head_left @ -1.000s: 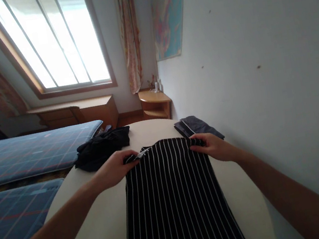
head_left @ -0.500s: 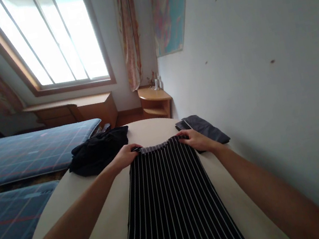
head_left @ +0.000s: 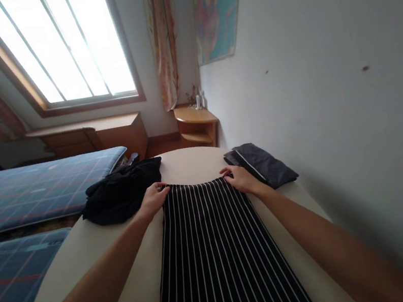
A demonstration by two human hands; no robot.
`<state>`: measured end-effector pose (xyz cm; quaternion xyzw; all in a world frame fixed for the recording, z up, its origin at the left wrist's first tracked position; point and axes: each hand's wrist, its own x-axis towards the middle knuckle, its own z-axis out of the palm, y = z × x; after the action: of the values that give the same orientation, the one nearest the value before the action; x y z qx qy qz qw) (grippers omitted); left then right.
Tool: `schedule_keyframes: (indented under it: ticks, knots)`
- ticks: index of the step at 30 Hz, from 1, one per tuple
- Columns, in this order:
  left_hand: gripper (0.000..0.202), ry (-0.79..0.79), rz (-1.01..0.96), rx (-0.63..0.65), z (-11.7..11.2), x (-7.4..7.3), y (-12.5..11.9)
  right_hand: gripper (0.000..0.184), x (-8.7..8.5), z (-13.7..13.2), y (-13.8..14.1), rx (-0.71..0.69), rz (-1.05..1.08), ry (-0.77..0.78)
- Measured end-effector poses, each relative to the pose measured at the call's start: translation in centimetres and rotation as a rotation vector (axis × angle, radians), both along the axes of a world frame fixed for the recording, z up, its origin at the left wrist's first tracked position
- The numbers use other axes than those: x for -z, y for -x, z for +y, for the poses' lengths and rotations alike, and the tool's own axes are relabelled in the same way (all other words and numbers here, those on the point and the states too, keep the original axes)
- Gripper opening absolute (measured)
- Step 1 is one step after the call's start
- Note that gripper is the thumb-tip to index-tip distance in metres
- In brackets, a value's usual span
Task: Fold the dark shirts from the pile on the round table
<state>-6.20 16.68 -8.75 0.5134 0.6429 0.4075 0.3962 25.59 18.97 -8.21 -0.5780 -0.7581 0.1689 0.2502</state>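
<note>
A black garment [head_left: 216, 251] with thin white lengthwise stripes lies spread on the pale round table [head_left: 184, 161]. It widens towards me and runs out of the bottom of the view, so I cannot tell whether it is a skirt or trousers. My left hand [head_left: 155, 199] pinches the left corner of its far edge. At the right corner, my right hand [head_left: 240, 179] grips the same edge between thumb and fingers. Between both hands the edge sags slightly. Beside my left hand rests a heap of black cloth [head_left: 121, 192]; a folded dark grey garment [head_left: 265, 163] lies just beyond my right hand.
To the left stand beds or benches with blue plaid mattresses [head_left: 38, 191]. A wooden corner shelf [head_left: 195, 116] and a long wooden desk [head_left: 115, 124] are by the window [head_left: 64, 45]. A white wall [head_left: 336, 123] rises close on the right.
The far edge, which gaped and showed its lighter inside, is now drawn together and flatter. My left hand has shifted slightly left; the right hand still grips its corner.
</note>
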Motion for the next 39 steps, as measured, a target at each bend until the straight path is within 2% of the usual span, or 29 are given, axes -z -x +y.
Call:
schedule_keyframes:
  ticks: [6,9,11,17,21,25,28,30,33,34,36,39]
  knots:
    - [0.053,-0.04,-0.006,-0.042,-1.0,0.6,0.4,0.028,-0.2,-0.8,0.1,0.001,-0.041,-0.163]
    - [0.063,-0.055,-0.003,-0.072,-2.0,1.4,0.4,0.032,-0.3,-3.0,0.6,0.015,-0.078,-0.296]
    - [0.068,-0.077,0.002,-0.091,-3.1,1.9,0.6,0.035,-0.1,-5.5,1.2,-0.042,-0.104,-0.315]
    - [0.076,-0.147,0.051,-0.006,-8.7,2.8,1.2,0.047,0.5,-15.3,1.6,-0.225,-0.199,-0.095]
    - [0.077,-0.169,0.004,0.04,-12.1,2.6,1.6,0.058,-0.6,-20.7,1.0,-0.275,-0.233,0.059]
    - [0.074,-0.185,-0.045,0.044,-13.8,2.3,2.4,0.075,-2.1,-25.0,1.0,-0.502,-0.252,0.115]
    - [0.074,-0.111,-0.016,0.064,-14.7,2.6,2.7,0.081,-2.2,-27.3,1.6,-0.578,-0.257,0.101]
    - [0.07,-0.154,0.086,0.089,-15.9,2.8,2.4,0.067,-1.8,-28.4,2.0,-0.578,-0.275,0.074]
    - [0.059,-0.414,0.418,0.152,-18.8,2.6,1.0,0.045,-1.3,-29.4,2.2,-0.597,-0.293,0.036]
    - [0.057,-0.489,0.543,0.216,-19.9,2.4,0.4,0.043,-1.4,-29.6,2.2,-0.611,-0.294,0.031]
    - [0.06,-0.541,0.727,0.428,-22.0,2.0,-0.7,0.043,-1.8,-29.7,2.2,-0.635,-0.29,0.036]
    - [0.062,-0.491,0.898,0.65,-23.6,2.0,-1.7,0.049,-2.3,-29.2,2.0,-0.623,-0.257,0.056]
